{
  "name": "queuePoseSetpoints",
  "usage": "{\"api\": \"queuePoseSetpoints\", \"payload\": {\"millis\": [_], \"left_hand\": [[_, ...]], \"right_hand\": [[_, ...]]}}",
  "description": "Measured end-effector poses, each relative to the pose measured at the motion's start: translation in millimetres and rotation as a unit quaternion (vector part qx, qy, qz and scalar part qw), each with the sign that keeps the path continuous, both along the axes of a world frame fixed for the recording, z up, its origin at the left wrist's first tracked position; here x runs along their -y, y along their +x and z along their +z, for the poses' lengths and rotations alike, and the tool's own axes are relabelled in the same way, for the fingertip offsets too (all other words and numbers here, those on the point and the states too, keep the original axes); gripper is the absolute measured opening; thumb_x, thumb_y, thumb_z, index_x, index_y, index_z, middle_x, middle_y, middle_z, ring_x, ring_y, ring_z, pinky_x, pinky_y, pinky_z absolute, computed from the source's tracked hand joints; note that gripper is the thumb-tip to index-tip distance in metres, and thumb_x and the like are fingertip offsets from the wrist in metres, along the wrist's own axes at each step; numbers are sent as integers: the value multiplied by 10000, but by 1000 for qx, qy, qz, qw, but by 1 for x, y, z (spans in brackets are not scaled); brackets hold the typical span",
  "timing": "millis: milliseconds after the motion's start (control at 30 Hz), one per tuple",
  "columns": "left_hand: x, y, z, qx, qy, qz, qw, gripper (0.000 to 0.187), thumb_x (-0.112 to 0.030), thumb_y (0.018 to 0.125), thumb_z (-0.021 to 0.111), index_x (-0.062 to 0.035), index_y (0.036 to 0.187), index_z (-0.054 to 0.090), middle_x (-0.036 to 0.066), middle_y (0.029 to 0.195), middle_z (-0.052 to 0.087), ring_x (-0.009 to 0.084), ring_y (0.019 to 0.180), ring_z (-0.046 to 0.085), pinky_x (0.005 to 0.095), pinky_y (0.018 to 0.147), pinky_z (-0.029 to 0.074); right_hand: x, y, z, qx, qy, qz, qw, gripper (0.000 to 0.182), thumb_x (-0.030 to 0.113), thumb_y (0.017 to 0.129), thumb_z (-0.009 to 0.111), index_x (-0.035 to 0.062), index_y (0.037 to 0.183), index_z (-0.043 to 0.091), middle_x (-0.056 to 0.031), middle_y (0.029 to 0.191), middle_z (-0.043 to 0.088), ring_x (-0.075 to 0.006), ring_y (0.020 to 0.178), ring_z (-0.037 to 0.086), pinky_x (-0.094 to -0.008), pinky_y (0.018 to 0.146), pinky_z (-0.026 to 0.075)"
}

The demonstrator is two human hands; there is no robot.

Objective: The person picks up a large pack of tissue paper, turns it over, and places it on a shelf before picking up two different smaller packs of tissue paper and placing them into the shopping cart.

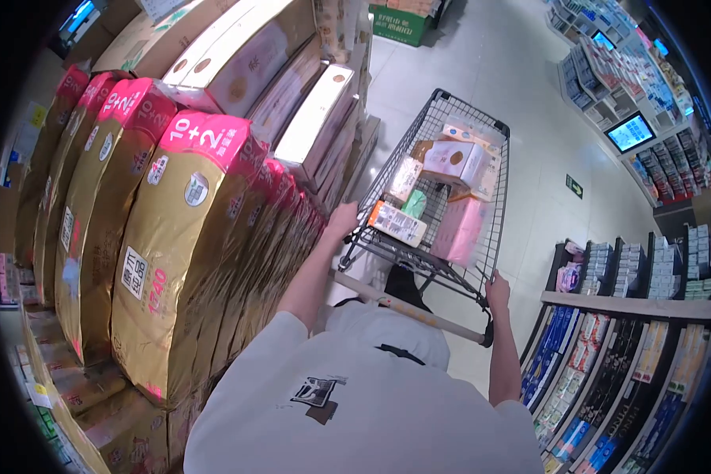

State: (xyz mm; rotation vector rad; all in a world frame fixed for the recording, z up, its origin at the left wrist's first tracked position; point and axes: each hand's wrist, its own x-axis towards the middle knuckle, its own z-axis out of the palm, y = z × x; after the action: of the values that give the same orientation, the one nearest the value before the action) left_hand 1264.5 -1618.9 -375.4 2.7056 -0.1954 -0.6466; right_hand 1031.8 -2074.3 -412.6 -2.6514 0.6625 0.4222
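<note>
A wire shopping cart (504, 186) stands in front of me, its handle bar (407, 306) close to my waist. My left hand (342, 220) is closed round the cart's left rear rim. At the right rear corner my right hand (497, 291) is closed on the cart's frame. Inside the basket lie a white box (453, 161), a pink pack (460, 229), a white-and-orange pack (398, 223), a smaller white pack (404, 178) and a green item (414, 204). More packs lie under and behind the white box.
Gold packs with pink tops (186, 197) are stacked close on the left, beside upright white cartons (316, 118). Shelves of boxed goods (632, 347) line the right. A green box (400, 25) stands ahead, and a screen (630, 133) is at the upper right.
</note>
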Motion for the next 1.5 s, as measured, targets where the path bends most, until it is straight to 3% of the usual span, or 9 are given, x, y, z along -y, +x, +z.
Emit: {"api": "queuePoseSetpoints", "payload": {"millis": [133,400,567,767,900,967,1067,1300,1500], "left_hand": [[25,28,6,-5,-1,2,1000,251,-29,796,581,-3,1043,620,274,1008,665,427,999,640,501,892,509],[76,44,14,100,92,-52,989,118,-48,824,575,-8,923,626,206,852,687,353,843,693,448,742,567],[98,59,5,105,114,-52,986,228,-15,781,624,-19,1004,577,187,896,683,350,833,695,433,726,568],[114,74,7,106,100,-32,989,214,-28,850,539,-51,1062,553,200,876,647,377,794,678,468,676,560],[124,77,15,102,108,-35,988,315,-91,816,621,-63,1124,563,172,928,638,366,802,672,458,690,557],[127,79,17,86,125,-38,988,355,-115,804,644,-68,1146,563,167,944,637,358,806,672,449,694,555],[133,81,14,74,149,-43,985,402,-173,802,663,-77,1179,562,149,965,630,325,831,668,427,735,537],[143,89,31,123,164,-24,978,361,-194,845,648,-87,1182,574,101,1103,591,294,974,611,430,866,474],[148,87,38,191,91,-112,971,347,-133,837,615,-94,1180,577,102,1234,538,282,1157,512,439,1031,382]], "right_hand": [[18,37,8,-17,15,-38,999,504,200,821,663,44,1292,569,-264,962,681,-401,941,664,-472,867,529],[74,82,-15,-35,11,-18,999,376,258,871,616,86,1205,625,-212,874,693,-390,851,681,-472,770,554],[99,178,27,-166,-93,76,979,502,525,864,604,94,1113,668,-176,1049,684,-351,982,675,-481,819,542],[111,353,-31,76,231,-4,970,681,469,871,600,-34,1324,517,-278,1225,601,-385,1090,620,-410,943,483],[115,420,-127,112,188,-45,975,763,473,855,616,-87,1349,462,-308,1264,566,-375,1097,622,-422,941,480],[110,439,-125,49,411,-258,873,810,519,858,619,-68,1384,430,-276,1313,551,-349,1197,569,-378,977,463],[113,464,-160,86,240,-200,946,872,535,823,662,-78,1391,415,-246,1292,572,-326,1182,580,-360,984,455],[112,484,-192,77,282,-241,925,911,532,751,754,-89,1345,451,-234,1218,615,-313,1088,629,-361,943,478],[99,458,-174,124,269,-143,944,594,531,865,626,-38,1035,648,-253,970,678,-398,944,656,-441,868,491]]}}
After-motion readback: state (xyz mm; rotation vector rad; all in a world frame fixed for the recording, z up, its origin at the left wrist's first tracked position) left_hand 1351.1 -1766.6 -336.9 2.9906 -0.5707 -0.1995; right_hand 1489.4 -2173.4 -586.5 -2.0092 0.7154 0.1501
